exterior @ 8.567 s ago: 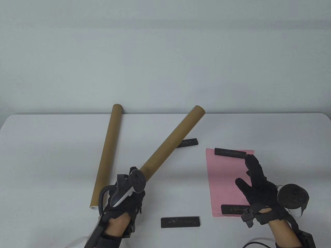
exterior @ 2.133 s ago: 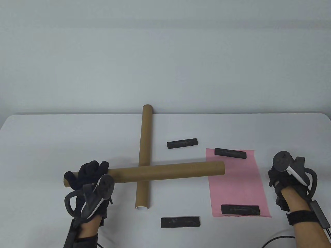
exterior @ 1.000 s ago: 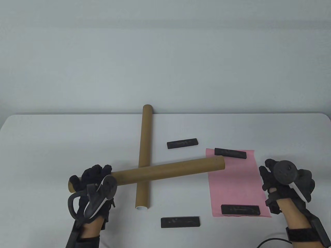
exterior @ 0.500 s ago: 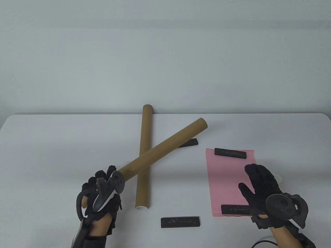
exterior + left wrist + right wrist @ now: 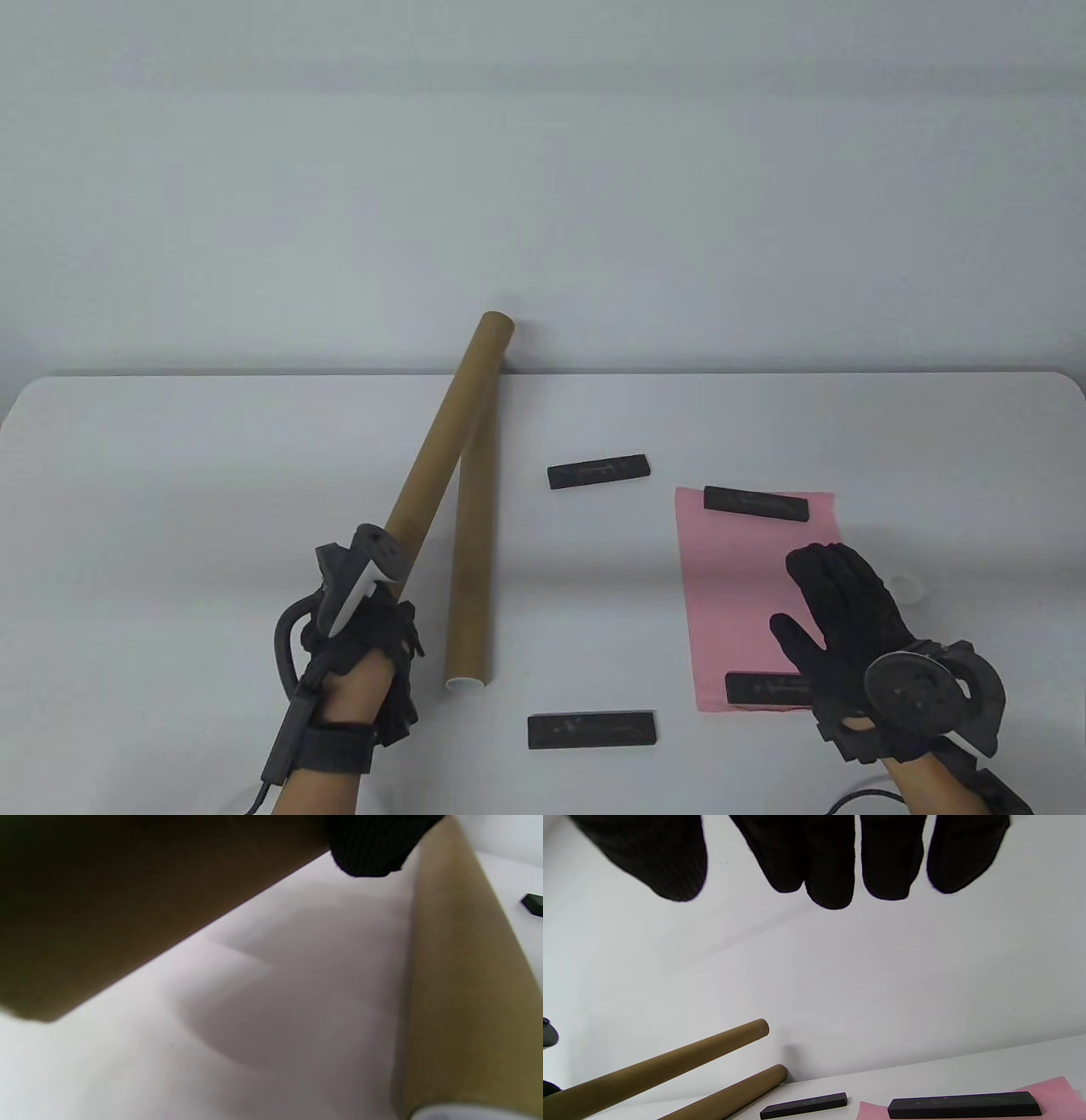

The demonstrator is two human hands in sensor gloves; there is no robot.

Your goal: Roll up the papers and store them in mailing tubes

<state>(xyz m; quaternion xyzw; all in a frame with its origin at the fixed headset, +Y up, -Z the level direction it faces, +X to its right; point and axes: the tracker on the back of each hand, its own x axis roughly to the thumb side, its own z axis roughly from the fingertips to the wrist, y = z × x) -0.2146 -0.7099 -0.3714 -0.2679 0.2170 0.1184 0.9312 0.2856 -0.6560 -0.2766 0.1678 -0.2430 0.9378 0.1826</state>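
My left hand (image 5: 369, 624) grips the near end of a brown mailing tube (image 5: 445, 429) and holds it raised, its far end pointing away past the table's back edge. In the left wrist view this held tube (image 5: 106, 899) fills the top left under a fingertip (image 5: 369, 849). A second tube (image 5: 471, 577) lies on the table just right of it, a white cap on its near end. The pink paper (image 5: 738, 586) lies flat at the right, pinned by a black bar at the top (image 5: 755, 503) and another at the bottom (image 5: 764, 688). My right hand (image 5: 836, 594) is spread open over the paper's right side.
Two more black bars lie loose: one mid-table (image 5: 598, 471), one near the front edge (image 5: 591, 730). A small white cap (image 5: 906, 586) sits just right of the paper. The wall rises directly behind the table (image 5: 170, 475).
The left hand swung the held tube from lying crosswise, pointing right, to pointing away from me and pulled in. The right hand turned over and came down open onto the pink paper.
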